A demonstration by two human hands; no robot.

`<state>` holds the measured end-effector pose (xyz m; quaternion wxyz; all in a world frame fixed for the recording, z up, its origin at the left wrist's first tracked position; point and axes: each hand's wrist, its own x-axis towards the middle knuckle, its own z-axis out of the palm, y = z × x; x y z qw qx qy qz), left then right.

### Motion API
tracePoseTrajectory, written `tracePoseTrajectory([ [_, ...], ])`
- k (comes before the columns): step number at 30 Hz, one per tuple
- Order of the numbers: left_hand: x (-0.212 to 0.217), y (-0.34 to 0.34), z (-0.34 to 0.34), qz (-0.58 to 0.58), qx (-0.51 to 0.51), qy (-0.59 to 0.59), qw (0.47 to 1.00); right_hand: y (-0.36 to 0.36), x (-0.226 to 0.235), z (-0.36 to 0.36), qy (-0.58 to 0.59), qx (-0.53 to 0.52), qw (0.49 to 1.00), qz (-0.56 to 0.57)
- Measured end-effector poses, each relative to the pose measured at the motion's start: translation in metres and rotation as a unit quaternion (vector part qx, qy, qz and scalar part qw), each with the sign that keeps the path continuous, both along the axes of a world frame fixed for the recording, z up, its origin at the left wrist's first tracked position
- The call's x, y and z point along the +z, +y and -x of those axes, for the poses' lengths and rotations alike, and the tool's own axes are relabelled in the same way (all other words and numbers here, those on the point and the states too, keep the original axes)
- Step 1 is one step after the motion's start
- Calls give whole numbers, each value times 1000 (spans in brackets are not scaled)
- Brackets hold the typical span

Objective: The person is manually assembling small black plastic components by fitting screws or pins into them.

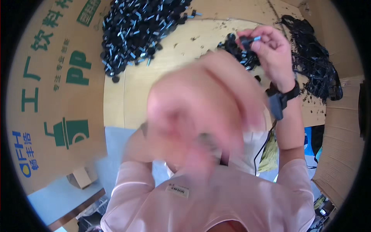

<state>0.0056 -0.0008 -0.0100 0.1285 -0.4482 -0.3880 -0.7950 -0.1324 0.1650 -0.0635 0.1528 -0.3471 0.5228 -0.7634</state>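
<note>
The right hand (270, 50) pinched a small black part with a pale blue end (250, 39) between thumb and fingertips, held up just over a little cluster of the same parts (236, 48) that lay on the cardboard sheet (185, 50) near its far right side. The left hand (201, 116) was a pink smear close under the camera (too blurred to tell whether it was open, closed or holding anything), and it hid the middle of the sheet. A large heap of black parts with blue ends (139, 31) sat at the far edge of the cardboard, toward its left, well apart from the right hand, with one stray piece just below it. At the far right corner lay a tangled pile of black scrap (317, 65), just beyond the right wrist, which carried a black wristband with a dark device (282, 98) and a thin cable running down along the forearm. A printed cardboard flap (54, 96) stood up along the left side, and another plain flap (342, 139) along the right. Both forearms came up in pale pink sleeves (216, 201).
</note>
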Motion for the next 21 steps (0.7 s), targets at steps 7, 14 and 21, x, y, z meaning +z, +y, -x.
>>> tracePoseTrajectory([
  [7, -65, -24, 46, 247, 325, -132, 904, -10, -22, -22, 21, 11, 996, 88],
  [14, -81, -30, 32, 244, 325, -84, 910, -13, -22, -27, 121, -37, 991, -35],
  [21, -78, -26, 25, 214, 295, -266, 892, -10, -22, -22, 220, -85, 969, -79],
])
